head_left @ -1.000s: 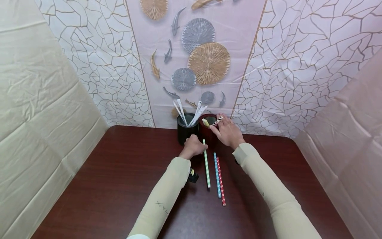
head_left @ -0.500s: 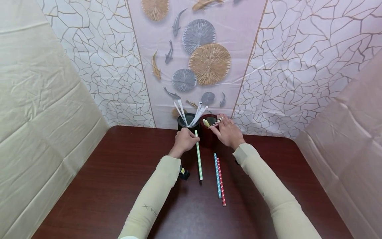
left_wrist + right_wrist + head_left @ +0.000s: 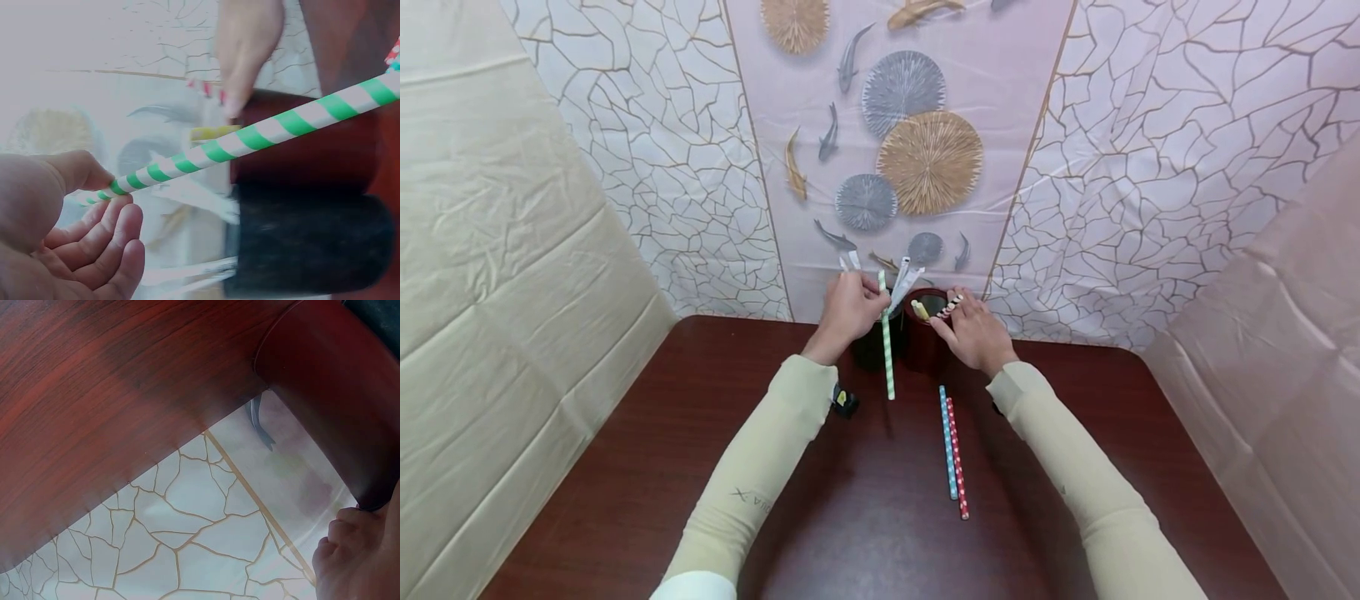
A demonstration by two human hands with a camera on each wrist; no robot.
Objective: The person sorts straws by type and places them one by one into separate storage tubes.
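Observation:
My left hand pinches a green-and-white striped paper straw between thumb and fingertips, raised off the table in front of the black cup. Several white paper-wrapped straws stand in that cup, partly hidden by the hand. Beside it stands a dark red cup, holding a yellow straw and a dark-and-white striped straw. My right hand holds the red cup at its rim, thumb on the near side and fingers around the far right side.
A blue dotted straw and a red dotted straw lie side by side on the brown table, in front of the cups. A patterned cloth backdrop hangs right behind the cups.
My left hand has lifted the green striped straw off the table and carried it up, left and back to the black cup. My right hand has stayed on the red cup.

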